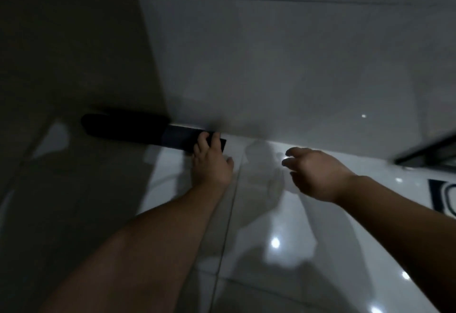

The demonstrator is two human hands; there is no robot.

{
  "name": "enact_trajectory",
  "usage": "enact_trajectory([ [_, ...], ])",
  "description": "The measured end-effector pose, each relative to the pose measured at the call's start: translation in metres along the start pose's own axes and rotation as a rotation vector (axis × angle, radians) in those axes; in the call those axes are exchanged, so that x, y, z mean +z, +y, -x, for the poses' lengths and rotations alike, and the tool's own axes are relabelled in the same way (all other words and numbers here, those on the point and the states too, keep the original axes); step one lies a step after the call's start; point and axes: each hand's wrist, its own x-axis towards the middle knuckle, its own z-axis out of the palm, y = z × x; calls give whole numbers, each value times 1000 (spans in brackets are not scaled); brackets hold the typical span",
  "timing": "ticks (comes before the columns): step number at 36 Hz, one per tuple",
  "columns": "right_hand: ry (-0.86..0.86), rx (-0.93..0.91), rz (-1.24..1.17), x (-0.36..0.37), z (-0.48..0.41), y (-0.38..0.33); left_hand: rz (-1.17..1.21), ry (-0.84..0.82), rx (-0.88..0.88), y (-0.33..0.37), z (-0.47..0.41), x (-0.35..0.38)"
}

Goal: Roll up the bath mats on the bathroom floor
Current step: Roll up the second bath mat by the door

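Note:
A dark rolled bath mat [148,131] lies on the glossy white floor along the foot of the tiled wall, its left half in deep shadow. My left hand [211,162] rests on the roll's right end, fingers curled over it. My right hand [315,173] hovers over the floor to the right of the roll, fingers apart, holding nothing. A second mat [444,198], white with a dark border and pattern, shows only as a corner at the right edge.
A grey tiled wall [283,66] rises straight ahead. A dark wall or door panel [69,41] fills the left side. A dark-framed glass edge [429,152] juts in at the right. Shiny white floor tiles [271,251] reflect ceiling lights.

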Motion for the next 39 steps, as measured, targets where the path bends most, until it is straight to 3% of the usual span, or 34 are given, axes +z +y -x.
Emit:
enact_trajectory([
  [13, -12, 86, 86, -14, 73, 42, -79, -184, 17, 37, 12, -30],
  [30, 40, 205, 104, -11, 149, 77, -11, -280, 256, 111, 34, -14],
  [39, 67, 382, 115, -22, 254, 140, 50, -370, 733, 283, 90, -10],
])
